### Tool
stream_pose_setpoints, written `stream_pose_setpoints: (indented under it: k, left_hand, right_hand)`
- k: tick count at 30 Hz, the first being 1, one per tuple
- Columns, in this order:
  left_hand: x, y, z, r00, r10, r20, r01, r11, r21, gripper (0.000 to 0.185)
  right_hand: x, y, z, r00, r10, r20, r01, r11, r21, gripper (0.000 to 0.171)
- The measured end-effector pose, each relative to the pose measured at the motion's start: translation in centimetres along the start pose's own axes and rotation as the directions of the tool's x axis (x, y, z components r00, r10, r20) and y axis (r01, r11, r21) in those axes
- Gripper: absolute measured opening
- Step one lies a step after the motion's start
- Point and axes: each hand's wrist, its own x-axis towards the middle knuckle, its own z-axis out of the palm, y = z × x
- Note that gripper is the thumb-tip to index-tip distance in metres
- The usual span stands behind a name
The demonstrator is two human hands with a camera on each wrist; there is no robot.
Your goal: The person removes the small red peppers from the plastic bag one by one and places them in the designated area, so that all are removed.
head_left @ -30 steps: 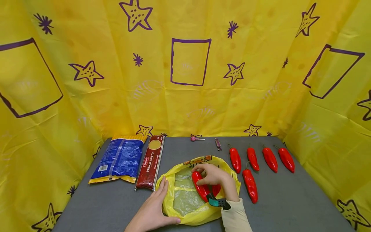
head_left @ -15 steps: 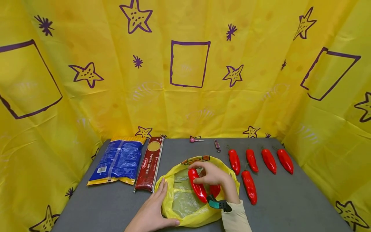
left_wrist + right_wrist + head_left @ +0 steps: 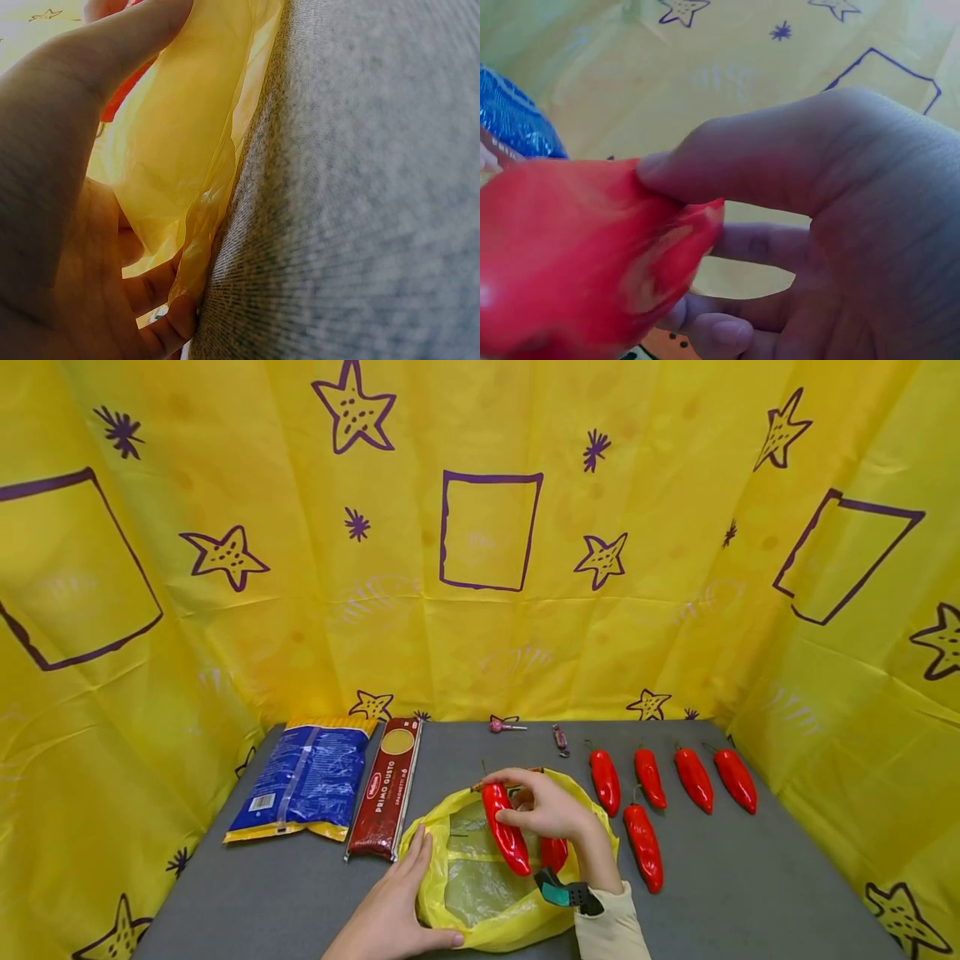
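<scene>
My right hand (image 3: 551, 810) pinches a red pepper (image 3: 505, 829) between thumb and fingers, holding it over the open mouth of the yellow bag (image 3: 480, 917); right wrist view shows the thumb (image 3: 727, 169) pressed on the pepper's skin. A second pepper (image 3: 553, 852) lies inside the bag, partly under my hand. My left hand (image 3: 393, 910) grips the bag's near-left rim, thumb on the outside and fingers curled round the plastic, as the left wrist view confirms. Bag sits on the grey table (image 3: 750, 877), near edge, centre. Five more peppers (image 3: 647, 847) lie just right of the bag. Left of the bag: spaghetti pack (image 3: 387, 787), then a blue bag (image 3: 306, 777). Lollipop (image 3: 501, 725) and a wrapped candy (image 3: 560, 740) sit by the back curtain (image 3: 225, 610).
</scene>
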Motion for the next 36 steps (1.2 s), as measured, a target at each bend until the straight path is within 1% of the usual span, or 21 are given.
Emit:
stream_pose_setpoints:
  k: [4,9,12,17,20,24,28,30,33,36]
  left_hand:
    - [0.0,-0.1,0.1,1.000,0.000,0.002,0.000,1.000,-0.007,0.143]
    - [-0.1,0.1,0.0,1.000,0.005,-0.007,-0.005,1.000,-0.001,0.143]
    - [-0.2,0.3,0.0,1.000,0.010,-0.006,-0.010,1.000,0.000,0.143]
    - [-0.3,0.2,0.0,0.999,0.037,-0.020,-0.037,0.999,0.003,0.144]
    - [-0.3,0.1,0.0,0.998,0.050,-0.029,-0.050,0.999,0.013,0.144]
    - [-0.3,0.0,0.2,0.998,0.054,-0.034,-0.054,0.998,0.022,0.144]
    - [-0.3,-0.1,0.2,0.998,0.056,-0.037,-0.055,0.998,0.023,0.144]
    - [-0.3,-0.1,0.2,0.998,0.056,-0.038,-0.055,0.998,0.024,0.145]
    - [-0.3,0.0,0.2,0.998,0.053,-0.041,-0.052,0.998,0.025,0.145]
    - [-0.4,0.0,0.1,0.998,0.050,-0.040,-0.049,0.999,0.024,0.145]
  right_hand:
    - [-0.2,-0.7,0.0,0.999,0.004,-0.040,-0.002,0.999,0.046,0.050]
    - [-0.2,-1.1,-0.1,0.997,0.009,-0.082,-0.004,0.998,0.063,0.052]
    - [-0.1,-1.3,-0.3,0.992,0.007,-0.123,-0.002,0.999,0.047,0.053]
    - [0.3,-1.9,-0.8,0.982,-0.039,-0.186,0.035,0.999,-0.027,0.052]
    - [0.3,-2.3,-1.3,0.979,-0.050,-0.199,0.038,0.997,-0.064,0.052]
    - [0.0,-2.6,-1.7,0.978,-0.053,-0.202,0.032,0.994,-0.107,0.053]
    - [-0.4,-2.5,-2.0,0.977,-0.070,-0.202,0.042,0.989,-0.142,0.053]
    - [-0.7,-2.3,-2.1,0.975,-0.078,-0.206,0.049,0.989,-0.141,0.052]
    - [-1.4,-1.8,-2.3,0.974,-0.074,-0.214,0.051,0.992,-0.113,0.052]
    - [-2.3,-1.1,-2.6,0.971,-0.057,-0.233,0.038,0.996,-0.083,0.050]
